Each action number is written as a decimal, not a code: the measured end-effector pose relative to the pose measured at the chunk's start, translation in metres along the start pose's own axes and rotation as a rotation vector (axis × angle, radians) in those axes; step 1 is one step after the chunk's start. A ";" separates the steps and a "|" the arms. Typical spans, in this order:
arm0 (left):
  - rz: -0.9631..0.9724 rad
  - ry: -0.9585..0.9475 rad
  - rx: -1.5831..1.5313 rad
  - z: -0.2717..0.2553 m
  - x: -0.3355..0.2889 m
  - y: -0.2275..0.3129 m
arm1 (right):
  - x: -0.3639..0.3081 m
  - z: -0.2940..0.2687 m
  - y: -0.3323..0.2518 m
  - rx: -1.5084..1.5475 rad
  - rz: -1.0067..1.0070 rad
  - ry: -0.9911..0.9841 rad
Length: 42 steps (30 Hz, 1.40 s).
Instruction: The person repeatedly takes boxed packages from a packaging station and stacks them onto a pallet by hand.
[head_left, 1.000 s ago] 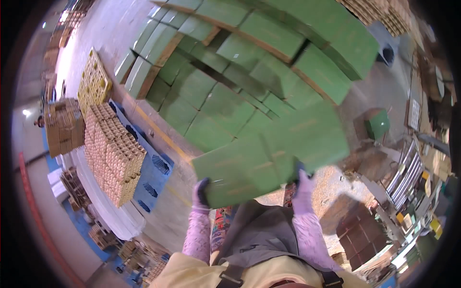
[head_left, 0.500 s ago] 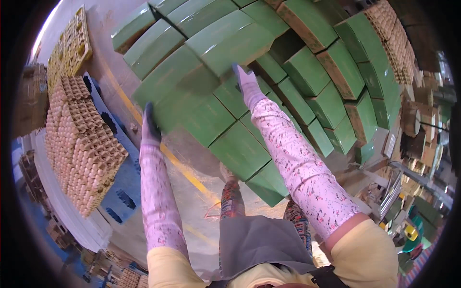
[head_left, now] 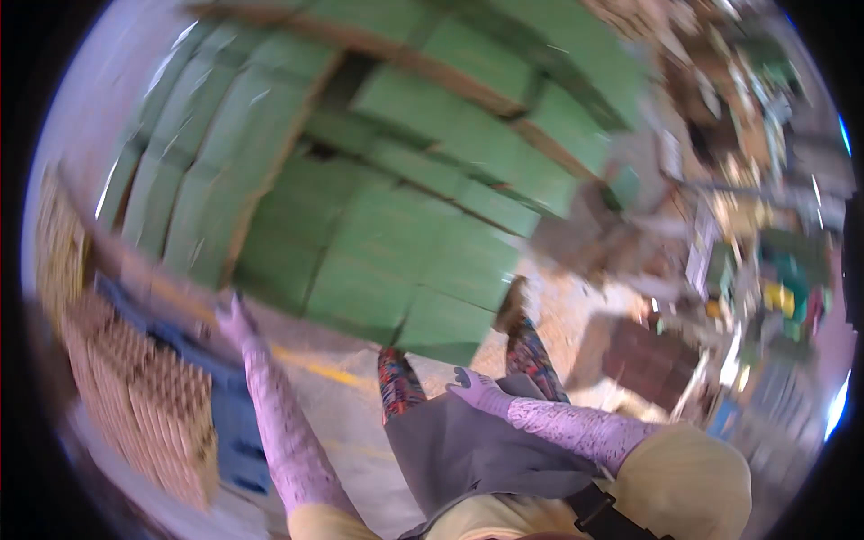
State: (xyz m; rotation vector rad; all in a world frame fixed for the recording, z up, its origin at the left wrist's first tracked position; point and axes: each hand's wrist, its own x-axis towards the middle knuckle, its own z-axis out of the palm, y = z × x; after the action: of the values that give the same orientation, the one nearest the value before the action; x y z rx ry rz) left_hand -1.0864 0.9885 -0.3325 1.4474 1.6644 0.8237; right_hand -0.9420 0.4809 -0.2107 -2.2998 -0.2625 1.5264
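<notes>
My left hand [head_left: 236, 322], in a pale purple glove with dark fingertips, reaches to the lower left corner of the stacked green boxes [head_left: 369, 256]. Its fingers look stretched out, though motion blurs them, and whether they touch a box I cannot tell. In front of my grey apron [head_left: 450, 450], my right hand [head_left: 480, 391] hangs in a matching glove, fingers loosely apart and holding nothing. Taller rows of green boxes [head_left: 202, 162] rise at the left of the pile, their brown edges showing.
Stacked egg trays [head_left: 148, 387] stand at the left on a blue pallet [head_left: 241, 432], with a yellow lattice stack [head_left: 58, 243] behind them. A yellow line [head_left: 319, 367] crosses the floor. A brown-red box [head_left: 650, 360] and blurred clutter lie at the right.
My right hand has come off the boxes and back toward my apron. My left hand is lower and farther left. The view has swung, shifting the stacks and showing more floor at the right.
</notes>
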 end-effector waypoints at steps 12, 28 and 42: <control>-0.271 -1.152 0.050 0.262 -0.602 0.229 | -0.152 -0.349 0.345 1.184 0.108 0.943; -0.334 -1.728 0.022 0.501 -0.913 0.468 | -0.217 -0.660 0.592 2.018 -0.133 1.144; -0.108 -1.400 -0.014 0.539 -0.935 0.506 | -0.114 -0.759 0.588 2.070 -0.237 0.874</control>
State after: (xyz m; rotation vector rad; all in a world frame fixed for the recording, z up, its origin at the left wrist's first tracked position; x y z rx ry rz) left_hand -0.3112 0.1309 -0.0415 1.3340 0.6104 -0.2944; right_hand -0.3189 -0.2479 -0.0858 -0.7966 0.8370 0.0121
